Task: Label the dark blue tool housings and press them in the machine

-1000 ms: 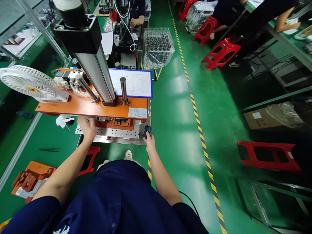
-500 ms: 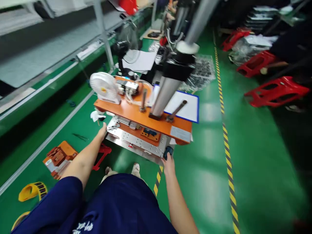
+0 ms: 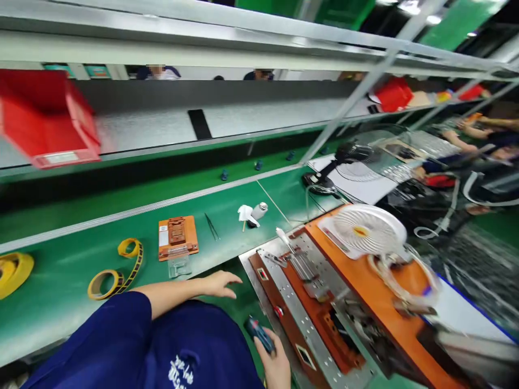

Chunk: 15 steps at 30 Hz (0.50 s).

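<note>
My left hand (image 3: 222,284) is in front of the green bench's edge, fingers apart and nothing in them. My right hand (image 3: 277,361) is wrapped round a small dark blue-grey object (image 3: 260,334) with a reddish spot at its far end; its kind is not clear. To the right of both hands stands a bench machine with an orange top plate (image 3: 330,275) and a perforated metal base plate (image 3: 302,322). A red button (image 3: 278,312) sits on the machine's front. The right hand is beside this front side.
On the green bench (image 3: 141,221) are an orange fixture (image 3: 177,237), tweezers (image 3: 211,226), a yellow tape roll (image 3: 105,283) and a small bottle (image 3: 259,209). A white fan (image 3: 363,231) rests on the machine. A red bin (image 3: 48,119) occupies the shelf. Other people's arms show far right.
The view has swung left toward the bench. My left hand has come off the machine's left corner. My right hand has left the right corner and now holds the dark object in front of the machine.
</note>
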{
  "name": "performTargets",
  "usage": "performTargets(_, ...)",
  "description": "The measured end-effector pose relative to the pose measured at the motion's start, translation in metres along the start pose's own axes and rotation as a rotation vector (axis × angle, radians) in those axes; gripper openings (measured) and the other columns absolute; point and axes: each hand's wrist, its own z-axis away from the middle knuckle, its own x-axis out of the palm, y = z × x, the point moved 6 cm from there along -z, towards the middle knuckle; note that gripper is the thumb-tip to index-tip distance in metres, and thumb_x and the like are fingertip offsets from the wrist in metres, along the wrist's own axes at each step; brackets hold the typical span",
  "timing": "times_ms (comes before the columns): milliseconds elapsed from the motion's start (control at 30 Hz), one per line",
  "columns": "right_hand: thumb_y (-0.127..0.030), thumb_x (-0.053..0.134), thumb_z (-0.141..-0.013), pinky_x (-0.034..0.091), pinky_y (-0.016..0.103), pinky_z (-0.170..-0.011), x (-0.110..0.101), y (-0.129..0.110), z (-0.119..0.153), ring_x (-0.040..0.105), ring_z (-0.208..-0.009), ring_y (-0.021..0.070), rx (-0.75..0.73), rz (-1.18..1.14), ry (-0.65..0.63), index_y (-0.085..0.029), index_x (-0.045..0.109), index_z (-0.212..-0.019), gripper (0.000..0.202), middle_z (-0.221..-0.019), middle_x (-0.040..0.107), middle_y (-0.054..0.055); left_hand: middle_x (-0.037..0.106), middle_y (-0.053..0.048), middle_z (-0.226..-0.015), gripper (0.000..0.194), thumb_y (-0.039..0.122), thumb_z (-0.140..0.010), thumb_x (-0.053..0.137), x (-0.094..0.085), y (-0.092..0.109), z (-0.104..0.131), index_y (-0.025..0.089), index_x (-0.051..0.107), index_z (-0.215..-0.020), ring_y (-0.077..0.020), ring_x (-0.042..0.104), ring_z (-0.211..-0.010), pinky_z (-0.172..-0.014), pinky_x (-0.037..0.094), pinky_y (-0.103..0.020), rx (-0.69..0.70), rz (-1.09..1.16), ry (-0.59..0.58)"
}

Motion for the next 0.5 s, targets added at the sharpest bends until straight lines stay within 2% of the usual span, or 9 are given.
performTargets(67, -0.048, 0.073, -0.074, 0.062, 0.046, -0.088, 0.054, -0.068, -0.031, 0.072, -0.1, 0.0342, -0.262, 0.162, -0.199, -0.026, 0.073, -0.099, 0.033, -0.105, 0.074, 0.011, 0.075, -0.006, -0.118, 0.064, 0.043, -0.063, 0.089, -0.009, 0.005, 0.021, 0.026, 0.071, -0.122, -0.0272, 0.071, -0.105, -0.087, 0.054, -0.033, 0.129, 0.028, -0.103)
performTargets(133, -0.035, 0.068, -0.081, 0.058, 0.047, -0.097, 0.107, -0.128, -0.05, 0.069, -0.107, 0.0322, -0.482, 0.249, -0.408, -0.028, 0.072, -0.106, 0.027, -0.11, 0.072, 0.011, 0.076, -0.005, -0.111, 0.063, 0.043, -0.063, 0.089, -0.03, 0.001, 0.037, 0.026, 0.071, -0.12, -0.0279, 0.071, -0.101, -0.085, 0.054, -0.034, 0.17, 0.023, -0.1)
performTargets(167, -0.031, 0.065, -0.083, 0.056, 0.047, -0.098, 0.132, -0.151, -0.056, 0.068, -0.109, 0.0312, -0.557, 0.285, -0.482, -0.028, 0.071, -0.109, 0.027, -0.113, 0.07, 0.011, 0.077, -0.004, -0.105, 0.059, 0.041, -0.062, 0.09, -0.046, -0.005, 0.044, 0.026, 0.072, -0.116, -0.0274, 0.072, -0.097, -0.083, 0.054, -0.033, 0.141, 0.019, -0.044)
performTargets(233, -0.029, 0.061, -0.086, 0.055, 0.047, -0.101, 0.173, -0.184, -0.065, 0.065, -0.115, 0.0296, -0.651, 0.323, -0.567, -0.028, 0.067, -0.119, 0.033, -0.124, 0.065, 0.011, 0.077, -0.003, -0.099, 0.055, 0.033, -0.056, 0.093, -0.087, -0.029, 0.06, 0.024, 0.075, -0.108, -0.0263, 0.072, -0.093, -0.082, 0.054, -0.032, 0.025, 0.028, 0.152)
performTargets(333, -0.034, 0.059, -0.091, 0.057, 0.045, -0.097, 0.225, -0.209, -0.074, 0.067, -0.112, 0.0277, -0.692, 0.338, -0.598, -0.025, 0.057, -0.134, 0.044, -0.135, 0.058, 0.015, 0.077, -0.006, -0.106, 0.051, 0.024, -0.058, 0.091, -0.164, -0.081, 0.1, 0.022, 0.074, -0.107, -0.0278, 0.07, -0.103, -0.093, 0.052, -0.036, -0.155, 0.049, 0.488)
performTargets(400, -0.037, 0.057, -0.093, 0.059, 0.044, -0.091, 0.255, -0.214, -0.075, 0.07, -0.102, 0.0267, -0.692, 0.358, -0.635, -0.023, 0.059, -0.131, 0.041, -0.126, 0.063, 0.015, 0.075, -0.009, -0.11, 0.041, 0.023, -0.07, 0.083, -0.225, -0.127, 0.141, 0.021, 0.073, -0.11, -0.0295, 0.066, -0.113, -0.102, 0.048, -0.041, -0.314, 0.049, 0.74)
performTargets(500, -0.035, 0.057, -0.093, 0.059, 0.042, -0.087, 0.294, -0.214, -0.066, 0.071, -0.094, 0.0264, -0.68, 0.407, -0.761, -0.024, 0.066, -0.119, 0.03, -0.108, 0.07, 0.011, 0.075, -0.012, -0.107, 0.03, 0.028, -0.087, 0.068, -0.316, -0.2, 0.214, 0.019, 0.069, -0.115, -0.0302, 0.065, -0.115, -0.105, 0.045, -0.049, -0.591, 0.038, 1.078)
